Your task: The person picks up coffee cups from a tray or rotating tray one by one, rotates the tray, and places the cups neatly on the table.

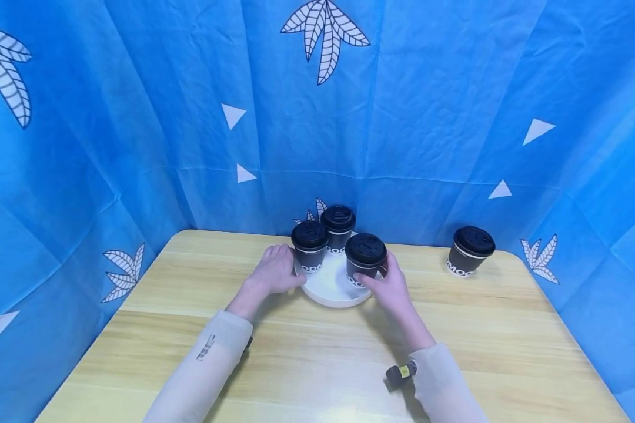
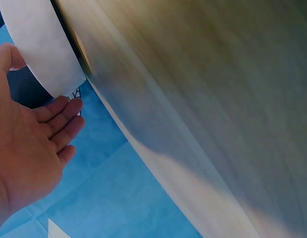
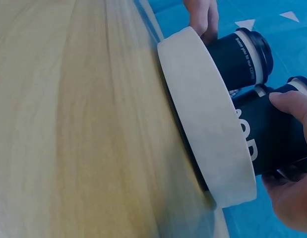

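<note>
At four o'clock of the white tray (image 1: 330,283), a lidded cup (image 1: 364,261) is gripped by the right hand (image 1: 393,284); at nine, nothing is grasped by the loosely extended left hand (image 1: 274,272); the cup is best kept upright

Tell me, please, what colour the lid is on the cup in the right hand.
The lid is black, best seen in the head view.

The left cup (image 3: 232,62) bears small words including "you to our", the right cup (image 3: 275,131) shows letters "OD", and the lone cup (image 1: 463,261) shows "MO".
</note>
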`<state>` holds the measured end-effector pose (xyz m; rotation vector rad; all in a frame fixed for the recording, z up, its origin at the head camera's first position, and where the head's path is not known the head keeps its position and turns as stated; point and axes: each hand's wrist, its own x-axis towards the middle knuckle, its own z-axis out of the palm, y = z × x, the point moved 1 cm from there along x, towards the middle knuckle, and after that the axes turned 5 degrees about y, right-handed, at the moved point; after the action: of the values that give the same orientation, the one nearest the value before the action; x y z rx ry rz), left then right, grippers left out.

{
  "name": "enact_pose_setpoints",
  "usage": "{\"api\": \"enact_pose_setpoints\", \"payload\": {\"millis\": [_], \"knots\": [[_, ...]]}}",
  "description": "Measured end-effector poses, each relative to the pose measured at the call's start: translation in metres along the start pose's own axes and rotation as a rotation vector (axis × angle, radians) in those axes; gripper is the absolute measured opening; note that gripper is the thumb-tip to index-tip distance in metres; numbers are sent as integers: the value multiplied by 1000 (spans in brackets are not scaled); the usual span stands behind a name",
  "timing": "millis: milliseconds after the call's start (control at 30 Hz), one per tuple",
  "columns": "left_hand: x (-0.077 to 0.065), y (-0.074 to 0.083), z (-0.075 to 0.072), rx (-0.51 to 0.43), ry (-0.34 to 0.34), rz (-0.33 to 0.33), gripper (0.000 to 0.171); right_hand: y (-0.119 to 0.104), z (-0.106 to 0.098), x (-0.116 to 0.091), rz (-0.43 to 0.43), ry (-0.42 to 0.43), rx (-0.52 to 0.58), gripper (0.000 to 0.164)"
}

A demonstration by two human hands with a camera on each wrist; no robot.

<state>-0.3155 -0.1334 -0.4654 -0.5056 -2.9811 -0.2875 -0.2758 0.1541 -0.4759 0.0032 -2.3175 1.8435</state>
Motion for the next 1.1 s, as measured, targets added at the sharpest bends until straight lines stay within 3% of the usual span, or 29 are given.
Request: {"api": "enact_pose_setpoints", "payload": {"millis": [833,1100], "knots": [[-1,2,-1,-18,24,-5,68,-12,-13,1,-99,51,0,80],[0,1,0,-15,18,-8,67,-14,-18,2,-73,64,-3,83]]}}
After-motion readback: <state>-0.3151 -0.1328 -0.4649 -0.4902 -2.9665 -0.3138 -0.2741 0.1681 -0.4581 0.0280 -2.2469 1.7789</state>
